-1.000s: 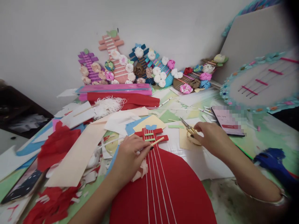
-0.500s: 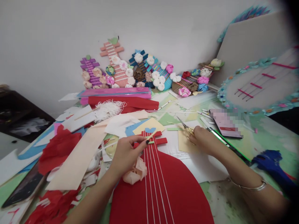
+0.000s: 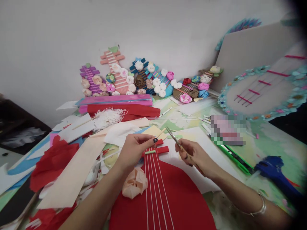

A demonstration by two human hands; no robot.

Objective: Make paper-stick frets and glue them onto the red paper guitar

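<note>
A cluttered counter [image 3: 275,140] spreads across the lower half of the frame. Bottom centre lies a large red guitar shape [image 3: 187,191], its neck pointing up the picture. At the right edge is a pale guitar shape [image 3: 240,83] rimmed with turquoise flowers [image 3: 254,71]. A long peach strip [image 3: 69,169] slants across the left side.

Two bare hands meet the middle of the frame, apart from each other. The left hand [image 3: 134,147] pinches a pale stick [image 3: 160,133] over the red neck; the right hand [image 3: 192,155] is closed round the scissors [image 3: 173,135] — their tips up, near the stick's end. A blue glue gun [image 3: 272,166] lies lower right. A peach paper flower [image 3: 135,183] rests on the red body's left edge, and a small green strip [image 3: 150,152] crosses the neck.
</note>
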